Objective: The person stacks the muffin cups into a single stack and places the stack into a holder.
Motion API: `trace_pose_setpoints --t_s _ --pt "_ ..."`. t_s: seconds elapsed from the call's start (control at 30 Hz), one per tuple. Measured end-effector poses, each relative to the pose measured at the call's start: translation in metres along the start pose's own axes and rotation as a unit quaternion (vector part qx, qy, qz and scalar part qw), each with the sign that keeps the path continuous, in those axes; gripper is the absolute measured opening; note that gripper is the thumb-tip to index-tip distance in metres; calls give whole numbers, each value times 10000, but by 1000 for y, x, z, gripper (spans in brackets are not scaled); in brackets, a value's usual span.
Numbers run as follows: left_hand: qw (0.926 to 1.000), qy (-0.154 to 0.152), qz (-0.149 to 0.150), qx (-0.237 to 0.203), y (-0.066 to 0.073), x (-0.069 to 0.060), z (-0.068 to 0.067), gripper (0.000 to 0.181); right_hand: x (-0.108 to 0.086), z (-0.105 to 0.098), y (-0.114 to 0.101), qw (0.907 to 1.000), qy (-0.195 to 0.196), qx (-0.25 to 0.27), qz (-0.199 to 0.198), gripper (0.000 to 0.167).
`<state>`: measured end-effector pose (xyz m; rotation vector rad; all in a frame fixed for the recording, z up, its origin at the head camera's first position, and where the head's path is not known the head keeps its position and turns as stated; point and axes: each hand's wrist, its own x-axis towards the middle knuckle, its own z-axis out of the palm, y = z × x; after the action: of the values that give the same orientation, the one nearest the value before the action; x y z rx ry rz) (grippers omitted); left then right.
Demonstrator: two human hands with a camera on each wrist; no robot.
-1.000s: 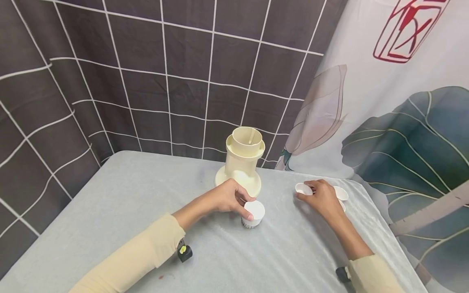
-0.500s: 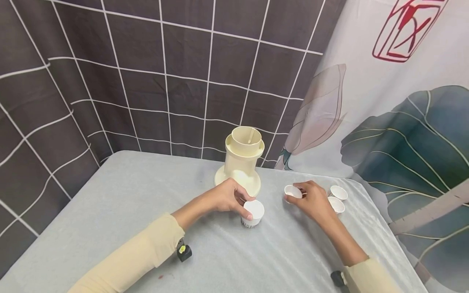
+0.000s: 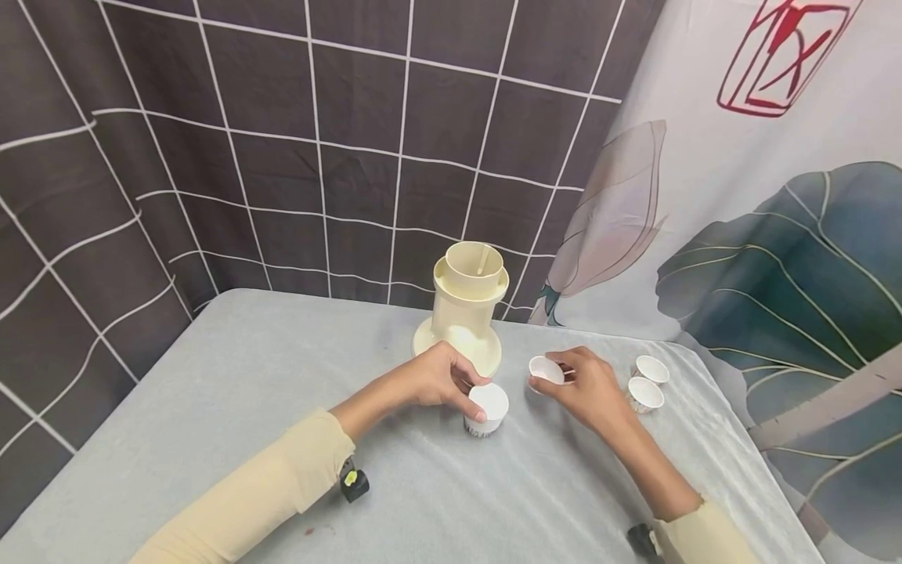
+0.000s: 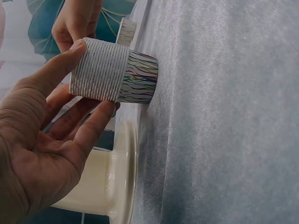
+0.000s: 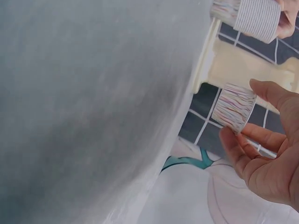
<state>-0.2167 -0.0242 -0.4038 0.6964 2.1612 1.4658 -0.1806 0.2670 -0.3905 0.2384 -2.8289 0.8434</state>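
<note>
On my feeds the stack of nested paper cups (image 4: 108, 70) stood upright in the left hand (image 3: 438, 379), its white rims packed into close ribs above a base striped with wavy coloured lines. I saw the single cup (image 5: 235, 107), white inside and likewise striped, pinched mouth-up in the right hand (image 3: 589, 385).
</note>
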Motion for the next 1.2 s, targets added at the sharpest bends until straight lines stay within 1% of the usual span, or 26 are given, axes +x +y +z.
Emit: trace_pose_setpoints --t_s 0.43,0.73,0.93,1.2 --pt "10000 12 22 -61 1 -1 0 43 -2 1 -17 9992 61 253 -313 50" --pt "9999 -14 64 -115 1 -1 0 42 -3 3 -30 9969 196 508 -577 41" --pt "10000 15 81 -43 1 -1 1 43 -6 5 -36 9939 348 689 -789 35" --pt "9999 13 83 -77 0 0 1 44 -10 5 -46 9922 274 741 -963 35"
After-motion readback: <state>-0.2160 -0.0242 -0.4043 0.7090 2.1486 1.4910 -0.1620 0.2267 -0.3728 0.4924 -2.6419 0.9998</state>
